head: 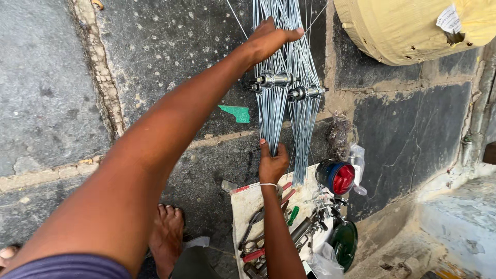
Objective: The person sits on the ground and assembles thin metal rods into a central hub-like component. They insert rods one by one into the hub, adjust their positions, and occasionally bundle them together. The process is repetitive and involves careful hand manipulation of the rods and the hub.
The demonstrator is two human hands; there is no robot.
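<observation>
The tops of the spoke bundles (281, 77) run out of the upper edge of the view, so how far they reach cannot be told. The rims, if any, are out of sight. The two metal hubs (289, 87) sit side by side about halfway down the visible spokes, and the thin wires blur together, so single spokes are hard to pick apart. Lower down, the tools (268, 232) on the white cloth (245, 204) overlap one another and are partly covered by the right forearm; only pliers-like handles in red and a green grip can be made out. A yellow sack (403, 26) is cut off at the top right corner.

The left hand (271, 39) reaches up across the stone floor (155, 46) and lies over the upper spokes, just above the hubs, fingers stretched almost flat and curled lightly around the wires. The right hand (273, 164) closes around the lower end of the left bundle, below the hubs, with thumb and fingers wrapped about the spokes. The spokes thus run between both hands. A red and blue lamp (338, 177) lies just right of the right hand, and a bare foot (166, 235) rests on the floor to its left.
</observation>
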